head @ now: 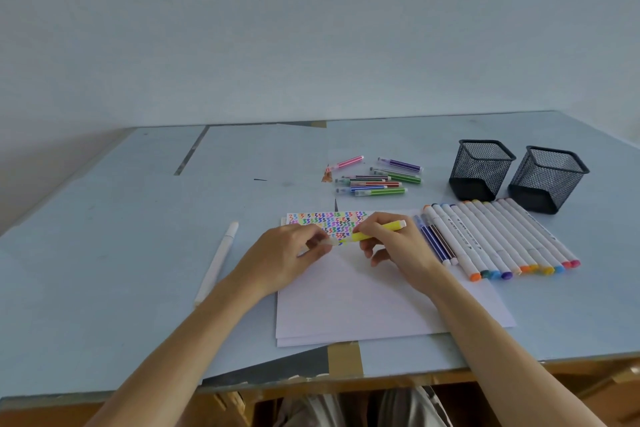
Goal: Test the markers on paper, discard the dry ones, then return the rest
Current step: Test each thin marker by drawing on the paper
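A yellow striped marker (375,230) lies level above the white paper stack (363,302), held at both ends: the right hand (391,244) pinches its barrel with curled fingers, the left hand (287,253) pinches its clear capped end. Rows of coloured zigzag test marks (329,221) fill the sheet's top strip. Beyond the paper lie seven thin striped markers (377,177) in a loose group. Right of the paper, twelve thick white markers (498,239) lie in a row, with two thin striped ones beside them. Two black mesh pen cups (516,172) stand behind, and one white pen (218,262) lies apart on the left of the pale blue table (104,253)
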